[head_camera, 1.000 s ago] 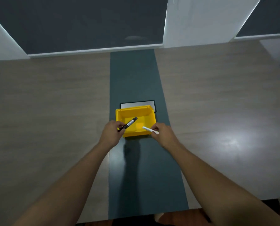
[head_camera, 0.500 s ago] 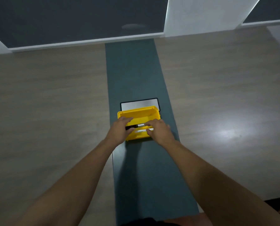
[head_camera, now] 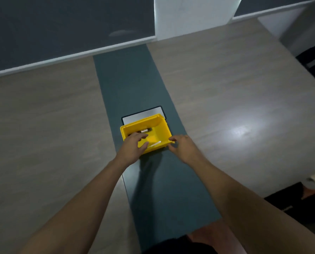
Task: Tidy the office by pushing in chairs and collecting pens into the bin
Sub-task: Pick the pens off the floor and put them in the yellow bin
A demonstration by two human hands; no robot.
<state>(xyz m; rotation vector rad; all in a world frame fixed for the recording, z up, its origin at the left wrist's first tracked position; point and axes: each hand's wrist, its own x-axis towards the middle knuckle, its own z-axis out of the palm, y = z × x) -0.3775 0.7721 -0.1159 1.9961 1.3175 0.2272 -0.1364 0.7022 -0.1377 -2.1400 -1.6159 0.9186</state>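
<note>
Sitting in the yellow plastic bin: a black marker pen and a white pen. Left hand and right hand hover over the near rim, both grips open, empty.

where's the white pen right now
In the head view, the white pen lies inside the yellow bin, along its near wall, between the left hand and the right hand, nearer the person than the black pen.

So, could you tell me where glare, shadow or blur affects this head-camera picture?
Head view: bright glare on the table to the right of the yellow bin; the arms cast a dark shadow on the teal strip below the bin; wide-angle bending at the edges; the right hand looks slightly blurred.
</note>
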